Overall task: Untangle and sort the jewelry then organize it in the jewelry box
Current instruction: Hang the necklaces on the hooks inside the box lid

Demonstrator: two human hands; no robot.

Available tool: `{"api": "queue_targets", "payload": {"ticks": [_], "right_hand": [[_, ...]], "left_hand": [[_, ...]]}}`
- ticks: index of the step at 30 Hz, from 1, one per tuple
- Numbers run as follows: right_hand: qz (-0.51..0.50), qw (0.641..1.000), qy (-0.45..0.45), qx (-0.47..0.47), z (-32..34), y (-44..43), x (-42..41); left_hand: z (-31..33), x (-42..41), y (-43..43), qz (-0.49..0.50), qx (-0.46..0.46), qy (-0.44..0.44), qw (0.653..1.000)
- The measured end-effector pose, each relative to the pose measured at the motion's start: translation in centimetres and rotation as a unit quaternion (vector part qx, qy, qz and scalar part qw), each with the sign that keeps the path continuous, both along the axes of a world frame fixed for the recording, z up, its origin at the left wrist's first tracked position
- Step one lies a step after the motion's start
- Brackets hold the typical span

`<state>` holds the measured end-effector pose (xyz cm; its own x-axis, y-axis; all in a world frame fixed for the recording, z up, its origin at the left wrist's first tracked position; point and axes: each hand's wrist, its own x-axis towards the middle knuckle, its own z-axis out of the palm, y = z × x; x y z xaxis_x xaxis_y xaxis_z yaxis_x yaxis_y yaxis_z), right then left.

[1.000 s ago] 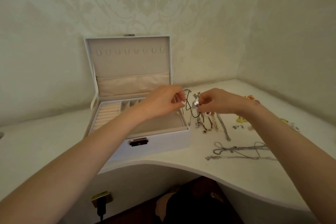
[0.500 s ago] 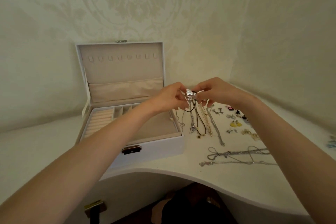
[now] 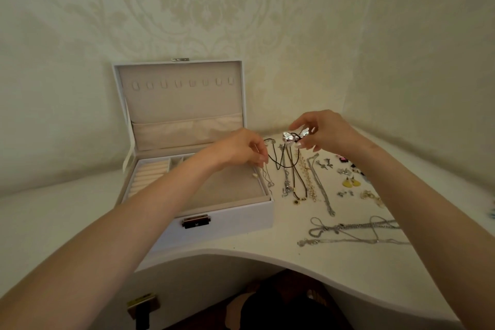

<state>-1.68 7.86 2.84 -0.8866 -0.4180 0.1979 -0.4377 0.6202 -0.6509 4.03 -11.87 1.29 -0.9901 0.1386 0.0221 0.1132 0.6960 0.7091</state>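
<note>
Hands drawn apart since half-second back: your right hand now higher, pinching silver pendant; your left hand lower, fingers curled, seemingly pinching thin chain. Black cord loops slack between hands. Keep cord slack, tease chain out sideways, no yanking. Open jewelry box under left wrist, rim close. Laid-out necklaces below right hand: lift clear, don't drag through. Table edge nearer you; free room there.
</note>
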Motion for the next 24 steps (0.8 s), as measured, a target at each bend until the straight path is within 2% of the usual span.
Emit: {"api": "queue_targets", "payload": {"ticks": [3,6,9,11,14,17,20,24], "right_hand": [[-0.011,0.997,0.005,-0.072,0.0,-0.4,0.1],[0.002,0.990,-0.017,-0.142,0.4,-0.9,0.5],[0.023,0.981,-0.036,-0.188,1.1,-1.4,0.8],[0.038,0.978,-0.038,-0.202,1.6,-1.8,1.0],[0.055,0.968,-0.040,-0.243,2.1,-2.3,1.2],[0.067,0.955,-0.038,-0.287,2.6,-2.2,1.2],[0.095,0.951,-0.044,-0.292,3.1,-1.9,1.3],[0.128,0.954,-0.060,-0.266,3.3,-1.8,1.5]], "left_hand": [[0.0,0.1,0.0,-0.047,-0.035,-0.014,0.998],[0.0,-0.1,0.2,-0.024,-0.046,0.023,0.998],[0.3,-0.5,0.7,0.041,0.013,0.102,0.994],[0.8,-1.1,0.9,0.042,0.076,0.118,0.989],[1.7,-2.2,1.4,0.021,0.178,0.092,0.979],[2.0,-3.3,1.5,-0.016,0.243,0.050,0.969],[1.8,-4.1,1.7,-0.059,0.260,0.020,0.964],[1.9,-4.8,1.7,-0.034,0.213,0.088,0.972]]}}
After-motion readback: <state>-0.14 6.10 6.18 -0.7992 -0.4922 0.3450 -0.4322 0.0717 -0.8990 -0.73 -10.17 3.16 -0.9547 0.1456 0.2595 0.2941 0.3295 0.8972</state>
